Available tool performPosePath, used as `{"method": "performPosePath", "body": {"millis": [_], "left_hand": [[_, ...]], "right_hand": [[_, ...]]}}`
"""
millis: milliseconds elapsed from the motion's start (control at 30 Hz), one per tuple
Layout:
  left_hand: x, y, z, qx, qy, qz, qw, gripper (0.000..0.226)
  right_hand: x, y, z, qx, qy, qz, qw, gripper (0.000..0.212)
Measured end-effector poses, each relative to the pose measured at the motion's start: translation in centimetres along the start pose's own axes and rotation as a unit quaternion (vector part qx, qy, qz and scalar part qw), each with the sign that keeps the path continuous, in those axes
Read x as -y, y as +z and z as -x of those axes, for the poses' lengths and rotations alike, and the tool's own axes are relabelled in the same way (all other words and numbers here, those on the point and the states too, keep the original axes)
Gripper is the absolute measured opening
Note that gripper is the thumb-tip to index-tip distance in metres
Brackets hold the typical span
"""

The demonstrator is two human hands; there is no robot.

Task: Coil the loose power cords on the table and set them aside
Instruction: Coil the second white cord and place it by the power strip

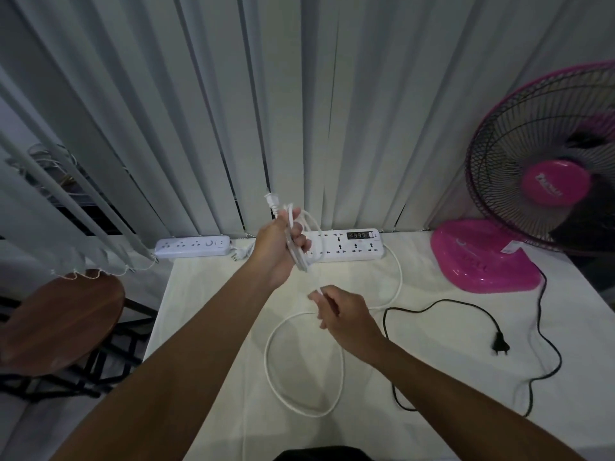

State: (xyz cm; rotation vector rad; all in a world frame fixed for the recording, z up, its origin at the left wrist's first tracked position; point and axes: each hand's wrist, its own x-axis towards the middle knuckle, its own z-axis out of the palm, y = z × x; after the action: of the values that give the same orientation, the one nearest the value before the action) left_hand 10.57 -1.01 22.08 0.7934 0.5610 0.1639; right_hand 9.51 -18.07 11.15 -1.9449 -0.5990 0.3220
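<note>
White cord (336,387) lies partly looped on the bench (206,327), several turns gripped in the closed left hand (278,247), while the right hand (339,311) pinches the slack and should feed even, untwisted loops.

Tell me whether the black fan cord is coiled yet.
Uncoiled: the thin black fan cord lies spread loosely across the white table.

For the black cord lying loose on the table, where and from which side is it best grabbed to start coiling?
Probably at the plug, from above: it is the black cord's free end, lying flat on the table clear of the white cord, with a thicker body that pinches easily.
</note>
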Motion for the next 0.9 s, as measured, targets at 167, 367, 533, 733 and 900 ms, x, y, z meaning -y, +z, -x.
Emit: {"method": "performPosePath", "body": {"millis": [167, 367, 533, 733, 900], "left_hand": [[-1.5, 0.6, 0.7, 0.057, -0.013, 0.061, 0.996, 0.036], [-3.4, 0.0, 0.9, 0.109, -0.021, 0.069, 0.991, 0.036], [-3.7, -0.8, 1.3, 0.139, -0.024, -0.023, 0.990, 0.036], [-2.1, -1.6, 1.4, 0.127, -0.025, -0.209, 0.969, 0.031], [1.0, -1.9, 1.4, 0.121, -0.024, -0.349, 0.929, 0.041]], "right_hand": [[-5.0, -1.8, 0.3, 0.168, 0.112, 0.147, 0.968, 0.025], [-9.2, -3.4, 1.4, 0.203, 0.280, 0.103, 0.933, 0.031], [-8.3, -4.4, 0.2, 0.011, 0.365, -0.019, 0.931, 0.038], [-4.9, -5.5, -3.7, -0.188, 0.416, -0.265, 0.850, 0.035], [0.6, -6.6, -6.5, -0.171, 0.281, -0.186, 0.926, 0.032]]}}
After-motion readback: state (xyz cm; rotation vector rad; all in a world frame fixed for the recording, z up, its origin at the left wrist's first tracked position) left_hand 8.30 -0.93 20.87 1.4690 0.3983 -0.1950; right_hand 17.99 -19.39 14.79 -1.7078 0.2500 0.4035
